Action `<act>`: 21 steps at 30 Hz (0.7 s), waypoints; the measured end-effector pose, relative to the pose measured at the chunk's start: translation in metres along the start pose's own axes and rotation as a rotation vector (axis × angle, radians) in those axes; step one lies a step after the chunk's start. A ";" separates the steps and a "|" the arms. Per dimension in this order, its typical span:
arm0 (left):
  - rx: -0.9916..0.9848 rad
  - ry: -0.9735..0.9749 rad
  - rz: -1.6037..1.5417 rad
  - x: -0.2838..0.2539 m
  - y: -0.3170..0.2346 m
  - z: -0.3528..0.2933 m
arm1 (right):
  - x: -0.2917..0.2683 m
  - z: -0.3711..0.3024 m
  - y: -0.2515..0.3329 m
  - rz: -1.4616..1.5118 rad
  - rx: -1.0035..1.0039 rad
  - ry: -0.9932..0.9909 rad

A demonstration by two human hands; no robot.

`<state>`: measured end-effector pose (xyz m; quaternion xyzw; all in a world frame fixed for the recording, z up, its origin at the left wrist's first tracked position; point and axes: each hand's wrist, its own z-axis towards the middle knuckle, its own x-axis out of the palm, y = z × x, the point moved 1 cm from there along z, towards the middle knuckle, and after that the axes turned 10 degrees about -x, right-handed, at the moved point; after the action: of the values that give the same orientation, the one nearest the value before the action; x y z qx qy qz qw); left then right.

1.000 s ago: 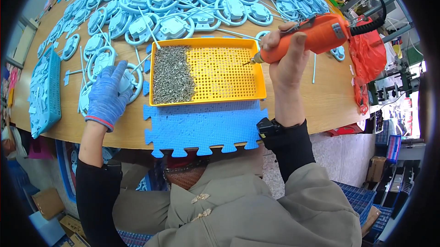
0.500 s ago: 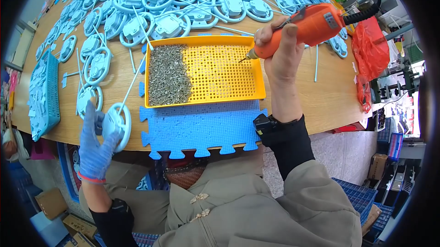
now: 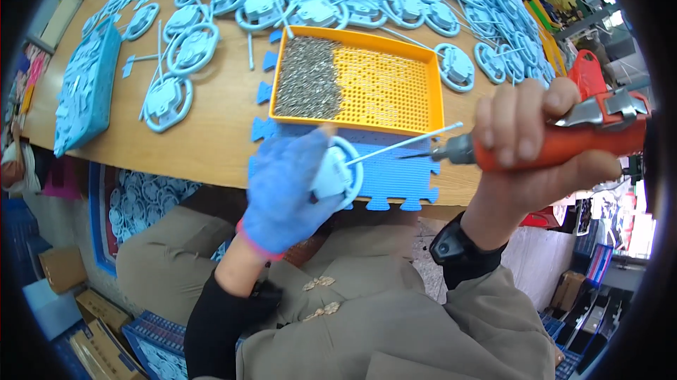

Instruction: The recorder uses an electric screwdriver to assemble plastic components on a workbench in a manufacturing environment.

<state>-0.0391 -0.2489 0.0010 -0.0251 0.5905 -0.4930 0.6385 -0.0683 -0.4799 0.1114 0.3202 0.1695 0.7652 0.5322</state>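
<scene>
My left hand (image 3: 282, 190), in a blue knitted glove, grips a light-blue ring-shaped plastic part (image 3: 341, 172) above the front of the blue foam mat (image 3: 398, 175). A thin stick on that part points up and right. My bare right hand (image 3: 529, 144) is wrapped round an orange electric screwdriver (image 3: 599, 144). The screwdriver's bit points left, towards the stick, and does not touch the round body of the part. Beyond both hands, a yellow perforated tray (image 3: 367, 34) lies on the mat, with small metal screws (image 3: 307, 80) heaped in its left part.
Similar light-blue parts (image 3: 317, 10) are piled across the far side of the wooden table (image 3: 218, 133). A turquoise basket (image 3: 99, 108) of small flat pieces stands at the left. A red plastic bag (image 3: 587, 73) is at the right. Below the table, a blue crate (image 3: 104, 242) contains more parts.
My left hand has brought the ring-shaped part from the left table edge to the mat's front. My right hand has drawn the screwdriver from above the tray towards me and right.
</scene>
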 end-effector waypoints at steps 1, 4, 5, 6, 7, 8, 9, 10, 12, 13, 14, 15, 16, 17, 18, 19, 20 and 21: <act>0.043 -0.016 -0.041 0.007 0.002 0.004 | 0.016 -0.005 -0.010 0.015 0.002 0.002; -0.010 0.023 -0.098 0.009 0.012 0.005 | 0.043 -0.029 -0.047 0.012 0.111 -0.167; -0.033 -0.013 -0.123 0.008 0.013 0.003 | 0.048 -0.035 -0.055 0.059 0.172 -0.153; -0.054 -0.050 -0.153 0.009 0.013 0.003 | 0.055 -0.035 -0.058 0.054 0.187 -0.149; -0.058 -0.052 -0.154 0.010 0.014 0.003 | 0.062 -0.035 -0.061 0.051 0.202 -0.145; -0.053 -0.028 -0.165 0.012 0.015 0.004 | 0.066 -0.036 -0.064 0.052 0.206 -0.143; -0.049 -0.008 -0.176 0.014 0.016 0.005 | 0.069 -0.036 -0.067 -0.050 0.226 -0.138; -0.061 0.025 -0.152 0.015 0.017 0.005 | 0.071 -0.035 -0.070 -0.152 0.247 -0.132; -0.066 0.029 -0.152 0.013 0.018 0.003 | 0.072 -0.034 -0.073 -0.165 0.250 -0.121; -0.068 0.040 -0.151 0.013 0.019 0.003 | 0.072 -0.034 -0.075 -0.180 0.250 -0.117; -0.071 0.036 -0.155 0.012 0.018 0.002 | 0.072 -0.034 -0.077 -0.182 0.253 -0.113; -0.078 0.038 -0.164 0.010 0.018 0.003 | 0.073 -0.035 -0.078 -0.177 0.270 -0.106; -0.086 0.041 -0.173 0.010 0.018 0.003 | 0.073 -0.035 -0.080 -0.172 0.286 -0.100; -0.087 0.040 -0.178 0.014 0.019 0.002 | 0.073 -0.037 -0.081 -0.175 0.289 -0.098; -0.101 0.024 -0.215 0.020 0.023 0.002 | 0.074 -0.039 -0.083 -0.213 0.269 -0.123; -0.115 0.008 -0.252 0.026 0.026 0.001 | 0.076 -0.040 -0.085 -0.252 0.248 -0.148; -0.118 0.007 -0.254 0.030 0.028 0.000 | 0.079 -0.040 -0.085 -0.251 0.251 -0.147; -0.103 -0.060 -0.293 0.034 0.028 0.000 | 0.083 -0.036 -0.084 -0.246 0.268 -0.135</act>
<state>-0.0279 -0.2568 -0.0408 -0.1583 0.5857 -0.5492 0.5747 -0.0523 -0.3683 0.0599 0.4156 0.2717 0.6417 0.5846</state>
